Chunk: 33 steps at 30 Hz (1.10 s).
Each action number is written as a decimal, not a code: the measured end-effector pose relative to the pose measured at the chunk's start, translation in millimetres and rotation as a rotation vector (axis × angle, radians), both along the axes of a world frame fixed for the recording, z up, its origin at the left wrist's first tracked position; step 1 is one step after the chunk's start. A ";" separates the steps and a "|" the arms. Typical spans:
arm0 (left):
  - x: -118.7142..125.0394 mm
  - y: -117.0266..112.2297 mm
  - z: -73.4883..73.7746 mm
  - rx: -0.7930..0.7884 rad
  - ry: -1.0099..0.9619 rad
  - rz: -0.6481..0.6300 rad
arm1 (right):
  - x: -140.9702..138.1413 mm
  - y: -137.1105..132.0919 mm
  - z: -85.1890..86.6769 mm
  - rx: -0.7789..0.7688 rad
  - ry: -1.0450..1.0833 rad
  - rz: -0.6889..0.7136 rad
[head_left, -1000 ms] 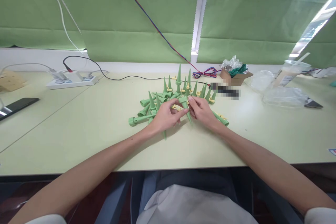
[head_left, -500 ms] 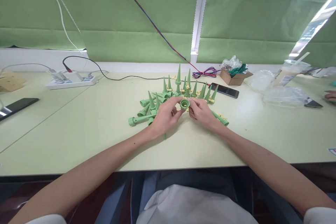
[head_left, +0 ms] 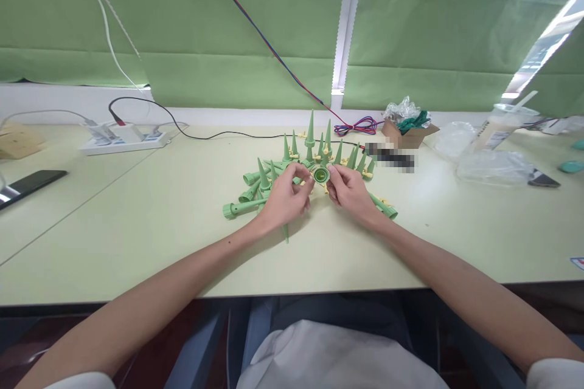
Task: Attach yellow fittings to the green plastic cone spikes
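Note:
Both my hands meet over a heap of green plastic cone spikes (head_left: 274,185) on the pale green table (head_left: 137,225). My left hand (head_left: 285,197) and my right hand (head_left: 349,191) pinch one green spike (head_left: 321,175) between them, its round open end facing me. Small yellow pieces show among the fingers and the heap. Behind the hands several spikes (head_left: 319,146) stand upright, tips up. More spikes lie flat to the left and under my right wrist.
A white power strip (head_left: 123,140) with cables lies at the back left, a dark phone (head_left: 31,182) at the far left. A cardboard box (head_left: 408,130), plastic bags (head_left: 493,161) and a plastic cup (head_left: 502,124) sit at the back right. Red-blue wires (head_left: 358,127) run down to the table.
The held spike was turned from tip-down to its open end facing me, then carried slightly away towards the standing spikes. Another person's hand at the far right edge has gone.

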<state>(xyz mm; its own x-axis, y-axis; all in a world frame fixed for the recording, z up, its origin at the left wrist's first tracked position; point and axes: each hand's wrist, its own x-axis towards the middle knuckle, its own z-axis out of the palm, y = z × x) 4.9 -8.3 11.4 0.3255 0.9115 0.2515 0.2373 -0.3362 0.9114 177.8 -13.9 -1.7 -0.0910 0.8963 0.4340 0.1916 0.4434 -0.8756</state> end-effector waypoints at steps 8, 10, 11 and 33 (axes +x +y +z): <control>2.9 2.5 6.4 -0.406 -0.223 -0.105 | 0.0 -0.4 -0.2 0.037 -0.051 0.024; 3.1 2.3 6.8 -0.473 -0.255 -0.135 | 0.2 -0.7 -0.2 0.035 -0.057 0.039; 3.1 2.2 6.6 -0.491 -0.267 -0.153 | 0.3 -0.8 -0.4 0.032 -0.054 0.044; -2.5 1.5 7.2 -0.360 -0.221 -0.308 | 3.0 2.3 -5.2 0.017 -0.083 0.032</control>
<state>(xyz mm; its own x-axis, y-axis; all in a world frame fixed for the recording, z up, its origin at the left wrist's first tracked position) 2.5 -6.8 18.6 0.5665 0.8234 0.0328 -0.0344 -0.0162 0.9993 180.9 -11.6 -6.9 -0.1558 0.8849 0.4389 0.2492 0.4652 -0.8494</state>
